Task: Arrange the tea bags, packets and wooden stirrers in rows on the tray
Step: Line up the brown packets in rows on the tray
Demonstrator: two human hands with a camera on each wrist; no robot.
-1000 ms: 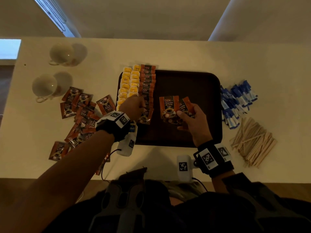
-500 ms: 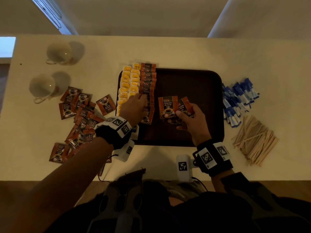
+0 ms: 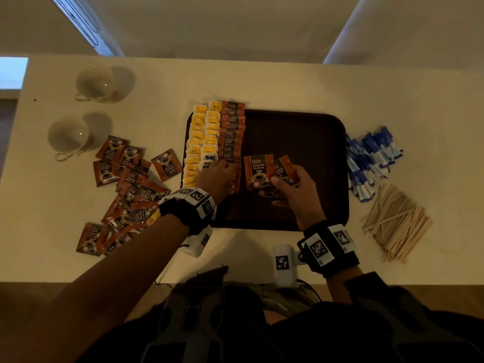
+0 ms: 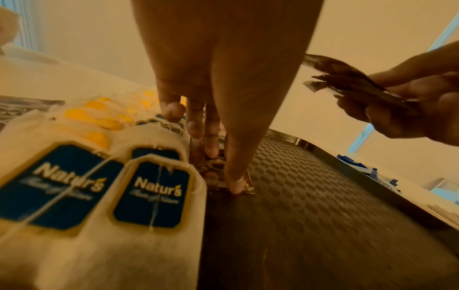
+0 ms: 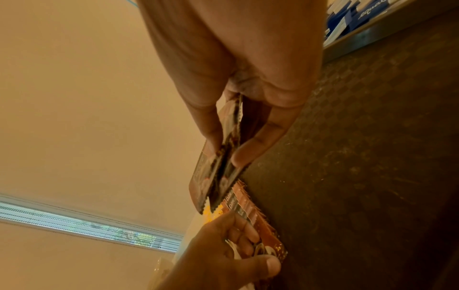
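Note:
A dark tray [image 3: 301,132] carries two rows of tea bags [image 3: 199,142] and a row of brown coffee packets [image 3: 231,132] along its left side. My left hand [image 3: 217,174] rests at the near end of that row. Its fingers and thumb [image 4: 234,186] press the nearest packet [image 4: 246,188] flat on the tray beside the tea bags [image 4: 149,196]. My right hand [image 3: 293,187] hovers over the tray's middle. It pinches a small fan of coffee packets [image 3: 258,171] between thumb and fingers [image 5: 243,157]. Blue sachets [image 3: 372,158] and wooden stirrers [image 3: 395,221] lie on the table to the right.
Several loose coffee packets [image 3: 125,179] lie scattered on the white table left of the tray. Two white cups [image 3: 94,81] [image 3: 68,134] stand at the far left. The tray's right half [image 3: 314,153] is bare.
My left hand has slid a little farther along the near end of the coffee packet row. The right hand and its fanned packets have held almost still.

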